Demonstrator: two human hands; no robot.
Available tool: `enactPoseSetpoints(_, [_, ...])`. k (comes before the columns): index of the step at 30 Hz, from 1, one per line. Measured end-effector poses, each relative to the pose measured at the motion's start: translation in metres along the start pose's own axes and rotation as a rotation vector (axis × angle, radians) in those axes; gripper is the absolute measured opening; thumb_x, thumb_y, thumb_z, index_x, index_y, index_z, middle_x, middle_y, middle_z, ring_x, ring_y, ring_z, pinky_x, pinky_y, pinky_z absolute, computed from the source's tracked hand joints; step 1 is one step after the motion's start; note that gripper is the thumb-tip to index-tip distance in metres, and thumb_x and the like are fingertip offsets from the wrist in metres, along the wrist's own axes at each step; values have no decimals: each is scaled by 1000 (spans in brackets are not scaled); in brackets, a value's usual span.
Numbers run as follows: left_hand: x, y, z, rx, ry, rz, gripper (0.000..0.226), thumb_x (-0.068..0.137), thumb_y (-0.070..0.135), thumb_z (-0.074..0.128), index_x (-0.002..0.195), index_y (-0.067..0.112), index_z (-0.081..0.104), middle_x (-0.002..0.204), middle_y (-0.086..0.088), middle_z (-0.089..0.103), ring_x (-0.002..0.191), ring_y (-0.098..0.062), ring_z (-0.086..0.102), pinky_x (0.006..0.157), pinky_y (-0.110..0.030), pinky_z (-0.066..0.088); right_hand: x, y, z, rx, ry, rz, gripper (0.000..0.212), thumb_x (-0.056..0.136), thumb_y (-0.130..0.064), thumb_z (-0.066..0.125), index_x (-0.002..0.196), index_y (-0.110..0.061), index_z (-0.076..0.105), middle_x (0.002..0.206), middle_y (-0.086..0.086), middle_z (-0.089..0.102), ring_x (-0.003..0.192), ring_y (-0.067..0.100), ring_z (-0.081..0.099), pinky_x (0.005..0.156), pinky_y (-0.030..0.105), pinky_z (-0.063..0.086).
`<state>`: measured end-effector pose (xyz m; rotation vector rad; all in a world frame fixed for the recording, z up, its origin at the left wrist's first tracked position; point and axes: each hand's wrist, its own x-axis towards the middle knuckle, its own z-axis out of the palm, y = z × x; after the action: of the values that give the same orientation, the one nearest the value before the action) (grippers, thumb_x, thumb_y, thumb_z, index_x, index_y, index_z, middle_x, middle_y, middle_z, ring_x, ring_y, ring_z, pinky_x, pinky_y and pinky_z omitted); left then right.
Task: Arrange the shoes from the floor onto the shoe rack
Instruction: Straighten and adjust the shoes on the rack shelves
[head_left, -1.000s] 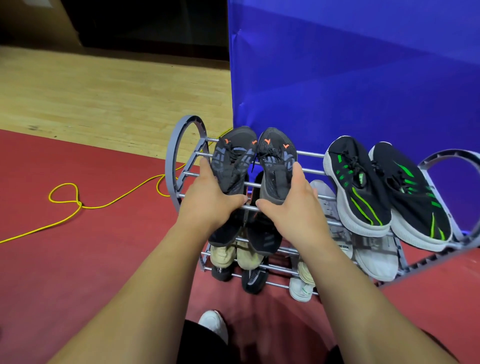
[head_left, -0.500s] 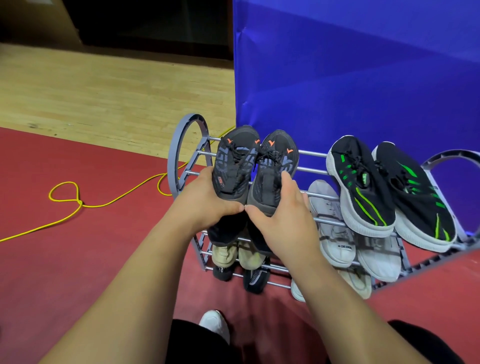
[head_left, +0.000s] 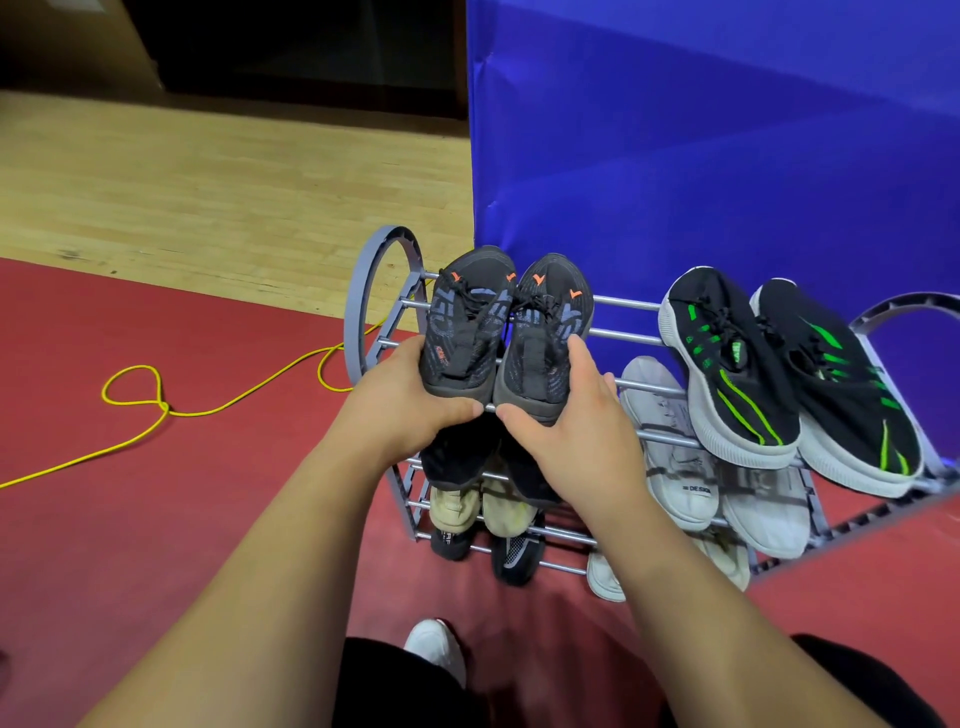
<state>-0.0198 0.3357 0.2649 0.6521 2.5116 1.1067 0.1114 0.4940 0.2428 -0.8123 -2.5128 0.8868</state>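
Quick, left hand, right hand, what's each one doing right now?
Left hand: grips the heel of the left grey shoe.
Right hand: grips the heel of the right grey shoe.

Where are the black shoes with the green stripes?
Head view: the green-striped shoes lie on the right of the shoe rack's top shelf, above the white shoes and right of the orange-marked pair.

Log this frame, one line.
phase: dark sneakers at rack top tier | left grip: holds one heel | right grip: holds other heel | neighbour: green-striped pair
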Motion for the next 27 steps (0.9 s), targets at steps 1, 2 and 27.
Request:
enactPoseSetpoints(1, [0,1,1,2,3,0,77,65,49,88,133,39,52,119,24,69,109,-3,66,97,-35,53,1,0,0,4,0,2,103,78,-65,69,159,-29,17,154,-7,45,148,32,31,109,49,44])
enactPoseSetpoints(2, [0,1,1,-4,6,1,77,65,49,88,133,40,52,118,24,69,109,-3,66,98,-36,53,1,0,-1,6,1,4,102,78,-64,70,159,-29,17,153,-7,45,147,31,32,109,48,44])
enactPoseSetpoints(27, [3,-5,-2,4,-22,5,81,58,66,80,131,50,49,118,30,68,113,-3,65,102,-41,51,-1,-5,0,26,36,48,99,77,-60,71,158,-31,21,149,-9,50,146,23,32,101,41,46])
